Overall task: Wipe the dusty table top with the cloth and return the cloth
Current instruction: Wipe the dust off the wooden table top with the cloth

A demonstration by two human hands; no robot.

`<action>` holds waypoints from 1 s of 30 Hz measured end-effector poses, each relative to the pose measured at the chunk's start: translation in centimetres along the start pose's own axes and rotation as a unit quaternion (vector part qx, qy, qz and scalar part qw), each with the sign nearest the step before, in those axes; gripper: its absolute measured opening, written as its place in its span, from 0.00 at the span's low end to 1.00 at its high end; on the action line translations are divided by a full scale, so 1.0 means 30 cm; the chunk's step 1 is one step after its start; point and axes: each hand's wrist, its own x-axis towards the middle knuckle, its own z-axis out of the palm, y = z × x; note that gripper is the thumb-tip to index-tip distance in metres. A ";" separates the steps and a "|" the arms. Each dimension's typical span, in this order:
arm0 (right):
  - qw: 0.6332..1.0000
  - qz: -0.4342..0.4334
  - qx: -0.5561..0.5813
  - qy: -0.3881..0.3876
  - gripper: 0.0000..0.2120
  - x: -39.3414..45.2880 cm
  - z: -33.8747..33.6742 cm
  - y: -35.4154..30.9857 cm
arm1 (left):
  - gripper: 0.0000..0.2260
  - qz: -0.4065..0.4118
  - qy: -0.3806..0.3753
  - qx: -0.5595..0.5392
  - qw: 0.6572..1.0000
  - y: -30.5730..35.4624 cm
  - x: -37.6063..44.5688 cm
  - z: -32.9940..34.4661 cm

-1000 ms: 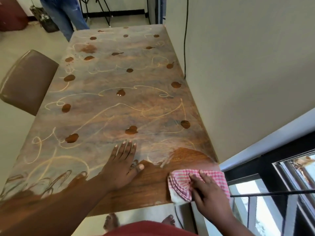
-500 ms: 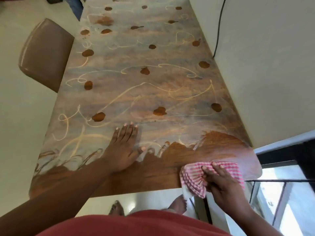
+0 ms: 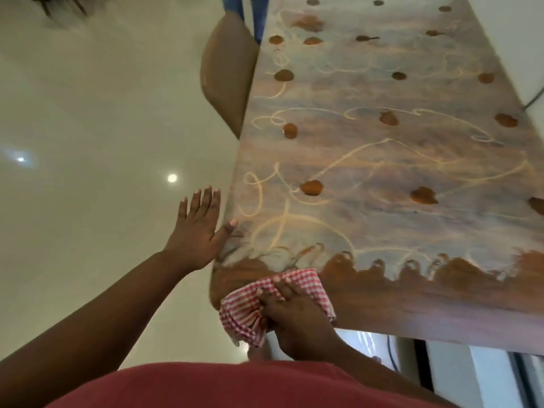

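The long wooden table top is coated in pale dust with squiggly finger lines and dark round clean spots. A wiped dark brown strip runs along its near edge. My right hand presses a red-and-white checked cloth onto the near left corner of the table; part of the cloth hangs over the edge. My left hand is flat with fingers spread, just off the table's left edge, its thumb touching that edge.
A brown padded chair stands against the table's left side farther back. A person in blue jeans stands beyond it. Glossy cream floor lies to the left. A wall with a dark cable is at right.
My right hand has slid the cloth from the near right corner along the front edge to the near left corner. My left hand has left the table top and moved off its left edge.
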 end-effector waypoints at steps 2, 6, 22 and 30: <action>0.999 -0.024 -0.015 -0.016 0.11 0.085 0.010 -0.037 | 0.43 -0.030 0.008 -0.015 0.999 -0.089 -0.037 -0.014; 0.997 -0.064 -0.029 -0.016 0.14 0.258 -0.001 -0.102 | 0.43 -0.052 0.005 0.001 0.999 -0.179 -0.107 0.000; 0.994 0.106 -0.006 -0.001 0.20 0.419 -0.072 -0.004 | 0.34 -0.026 -0.001 -0.016 1.000 -0.208 -0.155 0.056; 0.999 0.031 0.002 -0.038 0.20 0.221 -0.118 -0.013 | 0.36 0.016 -0.004 -0.036 0.999 -0.182 -0.116 0.066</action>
